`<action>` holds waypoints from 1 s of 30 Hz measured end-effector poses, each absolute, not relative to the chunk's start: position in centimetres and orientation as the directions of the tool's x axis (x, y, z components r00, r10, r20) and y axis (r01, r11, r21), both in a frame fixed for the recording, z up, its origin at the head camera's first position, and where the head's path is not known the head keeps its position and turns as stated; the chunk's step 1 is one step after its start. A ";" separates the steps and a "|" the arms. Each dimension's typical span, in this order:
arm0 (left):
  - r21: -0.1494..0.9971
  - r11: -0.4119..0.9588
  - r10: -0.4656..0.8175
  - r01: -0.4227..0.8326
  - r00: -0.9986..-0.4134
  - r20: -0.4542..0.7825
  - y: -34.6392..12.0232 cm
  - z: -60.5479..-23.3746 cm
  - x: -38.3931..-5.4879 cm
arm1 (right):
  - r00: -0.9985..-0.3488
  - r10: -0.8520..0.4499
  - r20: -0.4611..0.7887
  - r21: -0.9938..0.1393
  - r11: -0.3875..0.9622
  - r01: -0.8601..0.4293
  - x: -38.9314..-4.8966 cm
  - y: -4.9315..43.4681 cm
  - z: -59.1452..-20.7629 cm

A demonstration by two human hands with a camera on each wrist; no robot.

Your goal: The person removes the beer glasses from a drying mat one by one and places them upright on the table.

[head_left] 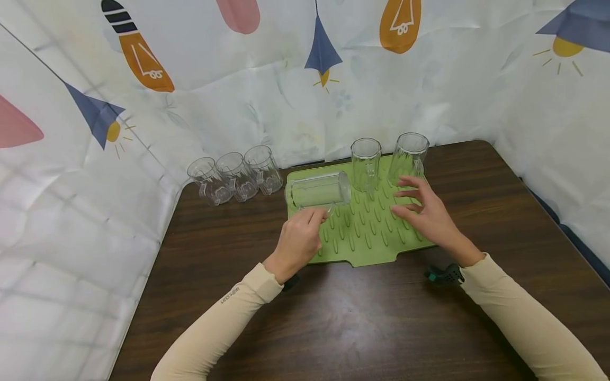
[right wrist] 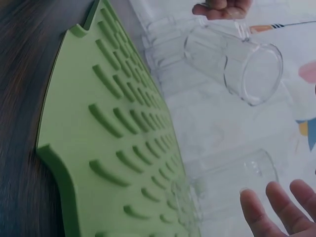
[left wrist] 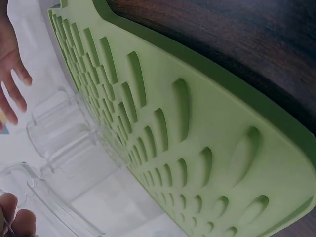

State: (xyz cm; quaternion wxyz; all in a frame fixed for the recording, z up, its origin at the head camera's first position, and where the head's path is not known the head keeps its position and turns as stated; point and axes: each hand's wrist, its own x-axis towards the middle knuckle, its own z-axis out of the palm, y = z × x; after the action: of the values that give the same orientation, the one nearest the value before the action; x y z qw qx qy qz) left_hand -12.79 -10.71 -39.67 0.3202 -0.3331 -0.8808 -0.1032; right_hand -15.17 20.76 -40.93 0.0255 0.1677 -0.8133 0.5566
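My left hand grips the handle of a clear glass mug, which lies on its side in the air above a green drying mat. The mug's mouth points right; in the right wrist view, this mug hangs apart from the mat. My right hand hovers over the mat's right side, thumb and fingers spread with nothing between them. Just behind it a glass mug stands upright at the mat's back right corner. Another glass mug stands upright to its left.
Three more glass mugs stand in a row at the table's back left: one, a second and a third. The dark wooden table meets a patterned white curtain at the back and sides.
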 end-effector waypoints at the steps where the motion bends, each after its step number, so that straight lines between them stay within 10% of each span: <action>1: -0.039 0.754 0.525 0.655 -0.566 0.635 -10.7 -39.7 -12.8 | -0.942 -0.248 0.227 -0.900 0.315 -0.300 -15.2 20.6 -40.9; 30: -0.336 0.734 0.637 0.590 -0.426 0.643 -9.5 -40.0 -11.7 | -0.903 -0.363 0.230 -0.918 0.227 -0.325 -16.7 15.7 -41.3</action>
State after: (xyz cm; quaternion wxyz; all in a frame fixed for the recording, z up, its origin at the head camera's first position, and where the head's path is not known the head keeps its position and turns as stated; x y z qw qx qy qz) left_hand -11.74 -9.49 -39.97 0.3934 -0.3635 -0.8439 0.0296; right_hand -16.67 15.75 -41.25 -0.0160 0.2195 -0.7833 0.5814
